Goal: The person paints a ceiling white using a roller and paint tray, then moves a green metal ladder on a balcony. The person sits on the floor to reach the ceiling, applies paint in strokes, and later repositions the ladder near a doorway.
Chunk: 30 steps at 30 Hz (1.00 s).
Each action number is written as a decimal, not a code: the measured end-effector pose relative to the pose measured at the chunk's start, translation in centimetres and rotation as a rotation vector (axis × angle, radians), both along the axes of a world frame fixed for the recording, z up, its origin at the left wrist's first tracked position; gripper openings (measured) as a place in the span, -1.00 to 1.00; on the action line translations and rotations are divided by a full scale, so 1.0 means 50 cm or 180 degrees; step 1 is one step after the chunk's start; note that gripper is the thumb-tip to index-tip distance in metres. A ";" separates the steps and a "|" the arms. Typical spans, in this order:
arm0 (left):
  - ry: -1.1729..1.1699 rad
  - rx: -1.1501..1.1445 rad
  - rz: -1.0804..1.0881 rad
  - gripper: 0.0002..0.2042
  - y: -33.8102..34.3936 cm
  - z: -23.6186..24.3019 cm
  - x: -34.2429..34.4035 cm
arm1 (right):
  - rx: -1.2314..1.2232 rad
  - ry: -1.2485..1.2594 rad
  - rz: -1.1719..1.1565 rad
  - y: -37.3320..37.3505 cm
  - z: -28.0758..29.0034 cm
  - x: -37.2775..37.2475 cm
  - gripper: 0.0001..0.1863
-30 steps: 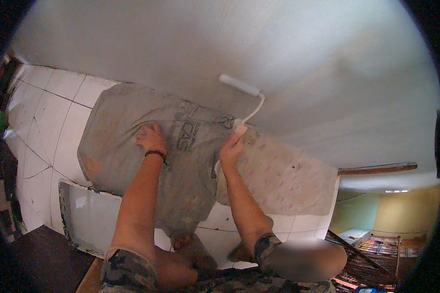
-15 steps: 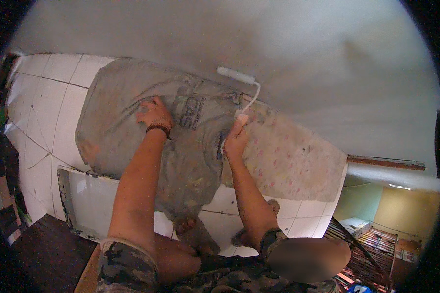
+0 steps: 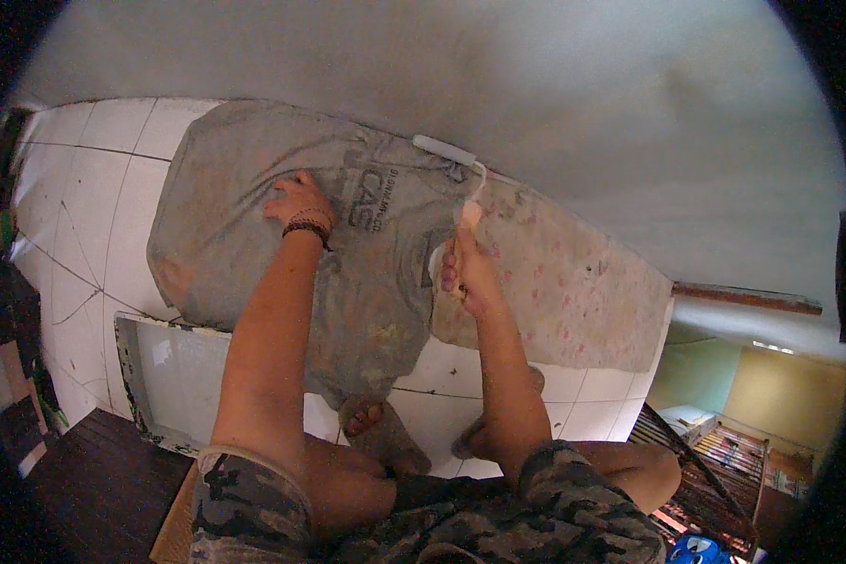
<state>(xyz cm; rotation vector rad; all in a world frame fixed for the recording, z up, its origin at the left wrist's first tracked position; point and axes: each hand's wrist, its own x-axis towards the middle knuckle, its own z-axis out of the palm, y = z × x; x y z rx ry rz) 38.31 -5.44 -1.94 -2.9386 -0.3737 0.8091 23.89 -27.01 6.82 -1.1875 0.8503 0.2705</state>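
My right hand (image 3: 475, 277) is closed round the handle of a paint roller (image 3: 445, 148). The white roller sleeve lies low against the grey wall (image 3: 573, 122), close to where it meets the floor covering. My left hand (image 3: 303, 204), with a dark beaded bracelet at the wrist, rests on a grey printed cloth (image 3: 244, 188), its fingers spread. The cloth is wrinkled and spread over the floor along the wall. To its right lies a stained, flower-patterned sheet (image 3: 564, 291), partly covered by the cloth.
A paint tray (image 3: 174, 362) with a paint-crusted rim sits by my left forearm, partly hidden. White floor tiles (image 3: 80, 202) show at the left. A dark brown panel (image 3: 103, 489) stands at lower left. My bare feet are below the cloth. A doorway with a railing (image 3: 714, 489) opens at right.
The roller has come down the wall to its lower edge, and my right hand has moved slightly down and right with it. My left hand stays on the cloth.
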 end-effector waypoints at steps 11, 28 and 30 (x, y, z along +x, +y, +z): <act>-0.0249 -0.0221 -0.1057 -0.32 -0.064 0.077 -0.020 | 0.0164 0.0232 0.0076 -0.040 -0.017 0.038 -0.53; -0.0538 -0.0938 -0.2419 -0.34 -0.142 0.047 -0.045 | 0.0789 0.0479 -0.0524 -0.033 0.074 -0.027 -0.59; -0.0582 -0.0734 -0.2435 -0.34 -0.146 0.049 -0.049 | 0.0772 0.0510 -0.0471 -0.030 0.061 -0.023 -0.60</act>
